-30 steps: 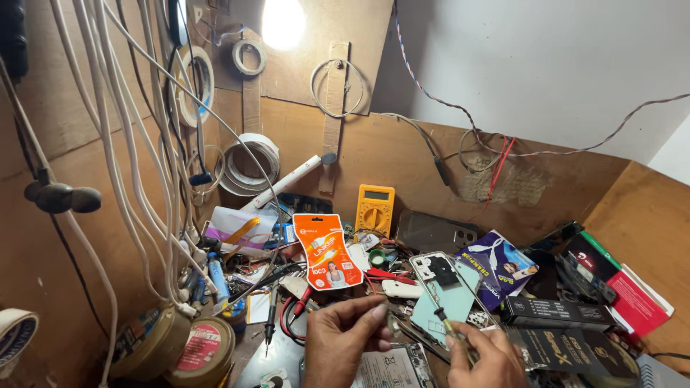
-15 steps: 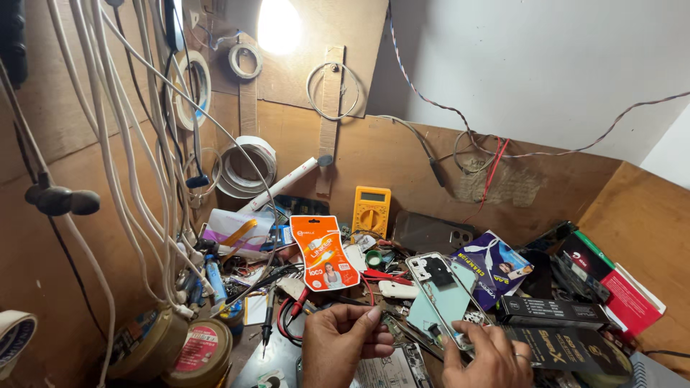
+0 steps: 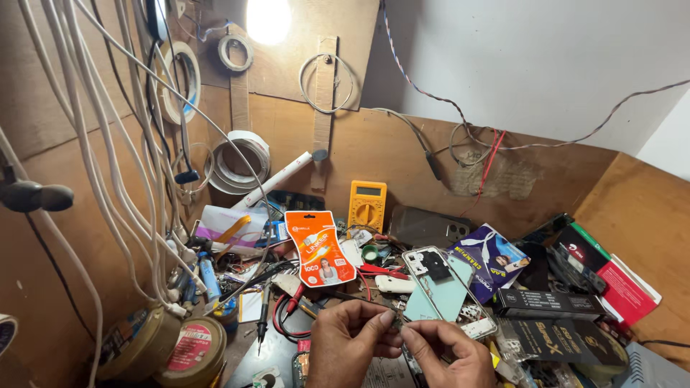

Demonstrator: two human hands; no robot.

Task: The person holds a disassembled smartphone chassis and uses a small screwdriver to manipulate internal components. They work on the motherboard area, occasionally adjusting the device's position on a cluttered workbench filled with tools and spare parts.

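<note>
What I can't make out between my fingertips

My left hand (image 3: 350,343) and right hand (image 3: 444,352) pinch a tiny dark part (image 3: 397,322), too small to identify; both wrists are cut off by the bottom edge. The cluttered wooden tabletop (image 3: 632,215) is mostly buried under clutter. The white tape roll (image 3: 4,332) at far left is cropped by the edge.

Plywood corner walls (image 3: 402,144), white wall (image 3: 532,65) above, glaring lamp (image 3: 268,18), hanging white cables (image 3: 93,144)
</note>
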